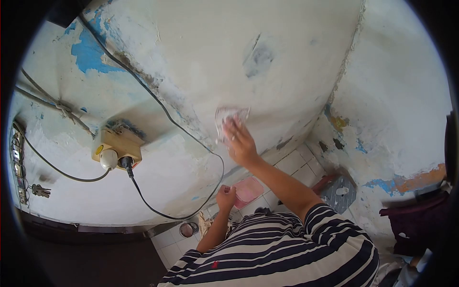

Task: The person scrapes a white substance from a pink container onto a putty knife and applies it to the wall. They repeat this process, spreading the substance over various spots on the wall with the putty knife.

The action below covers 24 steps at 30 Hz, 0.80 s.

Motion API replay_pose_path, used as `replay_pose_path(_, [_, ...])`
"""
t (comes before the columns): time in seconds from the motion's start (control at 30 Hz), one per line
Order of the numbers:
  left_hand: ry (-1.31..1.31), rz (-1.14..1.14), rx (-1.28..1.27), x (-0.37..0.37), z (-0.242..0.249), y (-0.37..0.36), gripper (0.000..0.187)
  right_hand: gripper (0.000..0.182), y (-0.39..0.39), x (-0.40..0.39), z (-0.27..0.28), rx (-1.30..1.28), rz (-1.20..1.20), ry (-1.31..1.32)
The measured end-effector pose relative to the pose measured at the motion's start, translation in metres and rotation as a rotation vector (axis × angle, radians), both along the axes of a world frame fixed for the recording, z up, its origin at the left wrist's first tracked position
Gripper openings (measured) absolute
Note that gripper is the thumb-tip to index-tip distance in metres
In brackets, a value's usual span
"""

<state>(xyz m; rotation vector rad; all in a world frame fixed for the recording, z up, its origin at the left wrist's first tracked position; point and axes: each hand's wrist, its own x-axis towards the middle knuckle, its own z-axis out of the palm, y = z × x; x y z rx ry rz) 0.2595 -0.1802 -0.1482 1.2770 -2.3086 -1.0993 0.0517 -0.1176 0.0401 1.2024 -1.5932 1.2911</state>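
Observation:
My right hand [237, 142] presses a small sheet of sandpaper [224, 114], pale and dusted with white, against the plastered wall [205, 57]. The fingers lie over the sheet, and its upper edge shows beyond them. White dust covers the fingertips. Lower down and to the left, my left hand [226, 197] is held in front of my body with its fingers curled in. Nothing shows in it. A pink mat [248, 190] lies on the floor below that hand.
A power socket box [116, 146] with two plugs sits on the left wall. Its black cable [165, 111] loops close to my left hand. Keys [40, 191] hang far left. A round container [187, 229] and a grey patterned board [340, 193] are on the tiled floor.

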Motion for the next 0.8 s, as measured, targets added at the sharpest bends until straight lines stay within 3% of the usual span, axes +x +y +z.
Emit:
replay_pose_path(0.1, [0.008,-0.003,-0.007,0.001,-0.003,0.001,0.028,0.049,0.025,0.018,-0.015,0.089,0.131,-0.105])
replay_pose_path(0.17, [0.023,0.002,-0.007,0.000,-0.002,0.000,0.028,0.049,0.050,0.017,0.005,-0.077,0.266,-0.418])
replay_pose_path(0.23, [0.082,-0.006,-0.027,0.005,-0.001,0.003,0.026,0.050,0.060,-0.012,0.047,-0.362,0.296,-0.547])
replay_pose_path(0.3, [0.075,-0.004,-0.011,0.009,0.000,0.003,0.026,0.050,0.067,-0.061,0.119,-0.454,-0.077,-0.038])
replay_pose_path(0.37, [0.070,-0.002,0.001,0.012,0.001,0.007,0.027,0.051,0.055,-0.095,0.159,-0.408,-0.350,0.084])
replay_pose_path(0.47, [0.058,0.000,-0.026,0.012,0.000,0.006,0.027,0.053,0.011,-0.104,0.140,-0.234,-0.220,0.060])
replay_pose_path(0.6, [0.058,0.016,-0.019,0.007,-0.001,0.003,0.027,0.052,-0.021,-0.031,0.055,-0.107,-0.147,0.005])
replay_pose_path(0.7, [0.026,0.017,-0.016,0.009,-0.003,0.009,0.027,0.047,-0.009,0.020,-0.006,0.012,-0.060,-0.015])
replay_pose_path(0.8, [0.031,0.011,-0.028,0.005,0.001,0.007,0.027,0.043,0.022,0.027,-0.010,0.050,0.023,-0.111])
